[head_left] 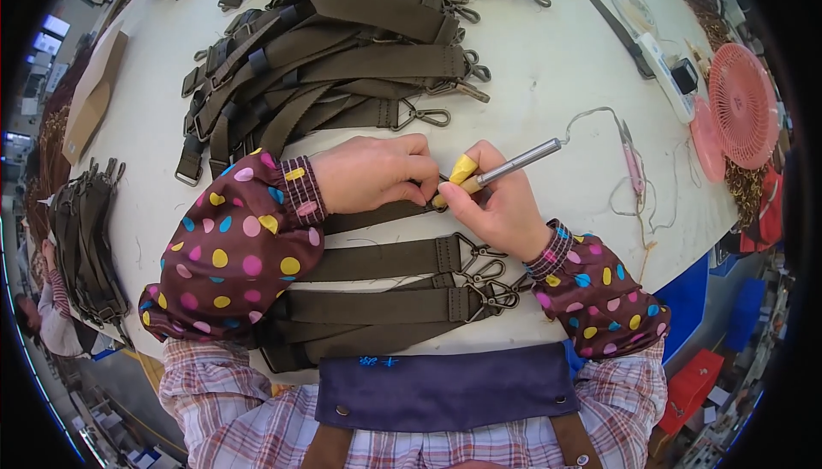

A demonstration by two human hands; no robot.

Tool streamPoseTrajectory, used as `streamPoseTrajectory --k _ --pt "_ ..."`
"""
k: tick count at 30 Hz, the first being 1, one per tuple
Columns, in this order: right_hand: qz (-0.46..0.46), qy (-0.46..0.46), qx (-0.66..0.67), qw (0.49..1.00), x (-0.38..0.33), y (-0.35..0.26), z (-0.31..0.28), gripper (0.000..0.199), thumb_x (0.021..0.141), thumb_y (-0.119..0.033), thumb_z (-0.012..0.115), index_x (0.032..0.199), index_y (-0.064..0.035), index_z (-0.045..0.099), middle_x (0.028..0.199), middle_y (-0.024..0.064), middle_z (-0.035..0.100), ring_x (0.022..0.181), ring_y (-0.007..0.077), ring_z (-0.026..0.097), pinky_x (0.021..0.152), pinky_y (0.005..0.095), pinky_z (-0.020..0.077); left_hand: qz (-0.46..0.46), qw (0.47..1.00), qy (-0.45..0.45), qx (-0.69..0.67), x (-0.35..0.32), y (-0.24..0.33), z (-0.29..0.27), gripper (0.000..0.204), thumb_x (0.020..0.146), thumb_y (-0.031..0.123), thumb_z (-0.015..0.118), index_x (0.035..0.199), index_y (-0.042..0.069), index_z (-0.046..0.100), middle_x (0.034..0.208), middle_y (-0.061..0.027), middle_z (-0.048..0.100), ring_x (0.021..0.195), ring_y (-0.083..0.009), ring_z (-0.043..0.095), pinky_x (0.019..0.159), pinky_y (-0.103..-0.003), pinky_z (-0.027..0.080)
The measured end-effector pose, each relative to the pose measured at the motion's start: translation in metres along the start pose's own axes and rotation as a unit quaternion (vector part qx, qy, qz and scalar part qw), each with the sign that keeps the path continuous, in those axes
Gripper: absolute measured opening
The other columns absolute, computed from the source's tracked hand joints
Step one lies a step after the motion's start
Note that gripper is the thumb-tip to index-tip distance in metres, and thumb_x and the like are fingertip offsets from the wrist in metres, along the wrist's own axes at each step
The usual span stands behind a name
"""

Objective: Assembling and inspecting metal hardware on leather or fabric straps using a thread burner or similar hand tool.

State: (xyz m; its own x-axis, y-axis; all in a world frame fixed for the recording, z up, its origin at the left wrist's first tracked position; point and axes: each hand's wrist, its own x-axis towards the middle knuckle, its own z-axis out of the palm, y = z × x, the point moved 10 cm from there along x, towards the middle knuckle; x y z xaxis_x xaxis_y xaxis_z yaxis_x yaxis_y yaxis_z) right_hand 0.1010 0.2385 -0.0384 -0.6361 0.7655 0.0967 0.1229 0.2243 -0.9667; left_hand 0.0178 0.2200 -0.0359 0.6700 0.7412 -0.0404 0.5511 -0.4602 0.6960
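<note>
A strap [377, 216] in the left fingers [423, 169], a pen [522, 163] in the right fingers [463, 204].
The left fingers pinch narrowly at the strap's right end; the right fingers wrap the pen, its tip hidden. The strap, flat dark olive webbing, runs over the desk [548, 83], long axis left to right, held end pointing right and slightly away. The silver pen slants away rightward from the strap. A strap pile [360, 58] lies beyond the strap; clipped straps [377, 304] lie nearer the person.
</note>
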Motion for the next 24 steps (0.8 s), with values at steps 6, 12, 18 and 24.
streamPoseTrajectory --k 6,12,18,24 --pt "0.009 -0.016 -0.024 1.000 0.0012 0.0007 0.0021 0.024 0.083 -0.016 0.065 0.086 -0.0038 0.044 0.064 0.0028 0.055 0.051 0.0080 0.051 0.047 0.0231 0.0402 -0.002 1.000 0.013 0.012 -0.0001 -0.0005 -0.0012 0.010 0.084 0.019 0.060 0.088 0.012 0.055 0.091 -0.0056 0.051 0.080 -0.0263 0.057 0.067 -0.037 0.047" --pt "0.007 -0.018 -0.041 0.999 0.0015 -0.0027 0.0029 0.025 0.083 -0.017 0.065 0.086 -0.0034 0.044 0.064 0.0043 0.056 0.051 0.0098 0.053 0.048 0.0240 0.0417 -0.015 1.000 0.015 0.013 -0.0009 -0.0010 -0.0014 0.010 0.085 0.020 0.060 0.088 0.012 0.055 0.091 -0.0060 0.051 0.081 -0.0272 0.057 0.067 -0.038 0.046" --pt "0.001 -0.016 -0.051 0.999 0.0014 -0.0035 0.0026 0.025 0.083 -0.017 0.066 0.085 -0.0036 0.044 0.064 0.0046 0.056 0.051 0.0104 0.053 0.048 0.0244 0.0417 -0.016 1.000 0.013 0.012 -0.0006 -0.0018 -0.0005 0.010 0.085 0.020 0.059 0.088 0.012 0.055 0.091 -0.0063 0.051 0.081 -0.0278 0.057 0.068 -0.038 0.046" --pt "-0.001 -0.020 -0.058 0.998 0.0012 -0.0058 0.0033 0.025 0.082 -0.015 0.066 0.085 -0.0033 0.044 0.064 0.0043 0.056 0.051 0.0096 0.052 0.047 0.0241 0.0413 -0.020 1.000 0.018 0.007 -0.0020 -0.0016 -0.0014 0.010 0.085 0.020 0.059 0.089 0.012 0.054 0.092 -0.0060 0.051 0.082 -0.0278 0.057 0.068 -0.038 0.046"
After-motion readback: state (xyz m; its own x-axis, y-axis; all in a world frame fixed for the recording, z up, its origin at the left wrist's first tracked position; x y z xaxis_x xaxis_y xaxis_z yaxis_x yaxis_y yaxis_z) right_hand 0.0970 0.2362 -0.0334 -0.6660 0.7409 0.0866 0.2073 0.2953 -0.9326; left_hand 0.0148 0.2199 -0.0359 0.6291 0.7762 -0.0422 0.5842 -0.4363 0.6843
